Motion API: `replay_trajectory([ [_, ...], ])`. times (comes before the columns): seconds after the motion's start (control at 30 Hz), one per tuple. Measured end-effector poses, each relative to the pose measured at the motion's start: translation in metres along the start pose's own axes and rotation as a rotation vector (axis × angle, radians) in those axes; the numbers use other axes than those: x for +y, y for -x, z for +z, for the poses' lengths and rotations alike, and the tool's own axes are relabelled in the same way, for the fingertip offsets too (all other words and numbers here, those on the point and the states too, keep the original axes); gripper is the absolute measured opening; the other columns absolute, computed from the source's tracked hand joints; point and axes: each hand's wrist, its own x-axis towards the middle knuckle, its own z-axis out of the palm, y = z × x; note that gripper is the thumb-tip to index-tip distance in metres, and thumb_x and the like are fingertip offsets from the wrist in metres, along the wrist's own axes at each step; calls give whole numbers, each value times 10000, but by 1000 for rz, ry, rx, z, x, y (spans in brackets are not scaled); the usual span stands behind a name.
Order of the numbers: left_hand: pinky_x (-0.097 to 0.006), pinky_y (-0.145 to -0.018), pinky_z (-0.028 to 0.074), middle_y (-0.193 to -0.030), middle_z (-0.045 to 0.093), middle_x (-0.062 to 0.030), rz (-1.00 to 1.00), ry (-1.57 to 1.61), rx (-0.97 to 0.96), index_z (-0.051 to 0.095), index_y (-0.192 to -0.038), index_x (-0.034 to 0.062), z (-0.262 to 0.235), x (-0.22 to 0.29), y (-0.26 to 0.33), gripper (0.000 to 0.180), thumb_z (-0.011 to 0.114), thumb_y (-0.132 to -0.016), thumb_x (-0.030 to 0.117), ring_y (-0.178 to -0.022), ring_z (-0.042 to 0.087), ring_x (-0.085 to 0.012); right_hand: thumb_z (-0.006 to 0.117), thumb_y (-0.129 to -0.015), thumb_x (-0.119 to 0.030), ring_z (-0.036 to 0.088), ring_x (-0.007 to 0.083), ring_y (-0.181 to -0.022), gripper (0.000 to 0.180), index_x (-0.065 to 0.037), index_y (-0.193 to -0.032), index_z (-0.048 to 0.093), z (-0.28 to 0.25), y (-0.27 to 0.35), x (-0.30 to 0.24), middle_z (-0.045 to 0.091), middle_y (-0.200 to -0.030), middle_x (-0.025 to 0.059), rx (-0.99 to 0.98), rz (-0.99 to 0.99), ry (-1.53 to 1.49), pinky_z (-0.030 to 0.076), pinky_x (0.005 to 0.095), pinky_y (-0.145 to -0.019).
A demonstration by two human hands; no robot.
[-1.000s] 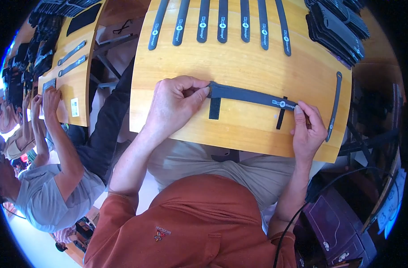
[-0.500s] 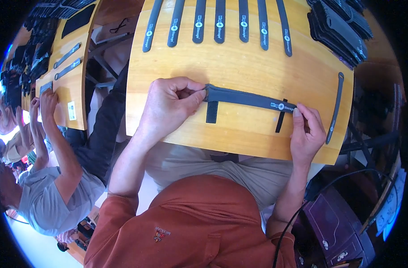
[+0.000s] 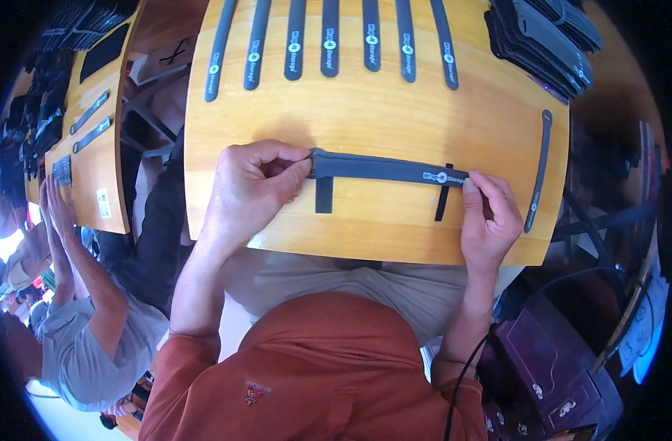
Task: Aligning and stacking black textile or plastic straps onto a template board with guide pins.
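Note:
A dark grey strap (image 3: 380,167) with a printed white label is stretched sideways just above the wooden table. My left hand (image 3: 259,187) pinches its left end between thumb and fingers. At the labelled right end, my right hand (image 3: 491,217) grips the tip the same way. Beneath the strap, a wide black strip (image 3: 324,195) shows near the left end and a narrower black strip (image 3: 442,203) crosses under the right part. Whether the strap touches these strips I cannot tell.
Several similar straps lie side by side along the far edge, among them a strap (image 3: 329,44). A looped strap (image 3: 539,173) rests near the table's right edge. Stacked dark straps (image 3: 545,44) fill the far right corner. To the left, a co-worker (image 3: 101,323) sits at another table (image 3: 123,176).
The whole view has shifted, so the table sits further left. Both my hands keep their pinch on the strap. The co-worker's hands have come together.

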Motion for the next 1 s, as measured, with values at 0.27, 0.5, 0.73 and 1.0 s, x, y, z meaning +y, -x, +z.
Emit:
replay_trajectory([
  [0.27,-207,-592,488,-756,697,-26,-22,0,9,742,-1027,-66,1,1,-1,119,736,-940,16,-652,610,-51,742,-898,42,627,125,-692,116,30,-1013,744,2,0,3,715,-915,111,17,-5,-13,465,241,-585],
  [0.5,-207,-569,481,-740,691,-23,-21,30,13,745,-1005,-54,-1,-3,-2,92,736,-940,11,-632,606,-49,739,-888,51,639,141,-694,107,31,-993,738,2,-1,-1,709,-895,113,6,17,-47,469,251,-585],
  [0.73,-201,-565,487,-734,692,-25,19,22,2,746,-995,-54,0,-4,-2,92,752,-932,14,-624,610,-50,734,-876,63,660,184,-699,115,32,-987,734,0,-2,-1,703,-885,127,-8,13,-11,493,276,-600],
  [1.0,-199,-559,484,-731,692,-26,34,17,2,748,-993,-53,-1,-7,-4,93,754,-932,17,-617,602,-48,730,-865,81,685,204,-722,121,36,-977,733,0,-3,-3,708,-884,139,-16,28,-27,515,290,-611],
])
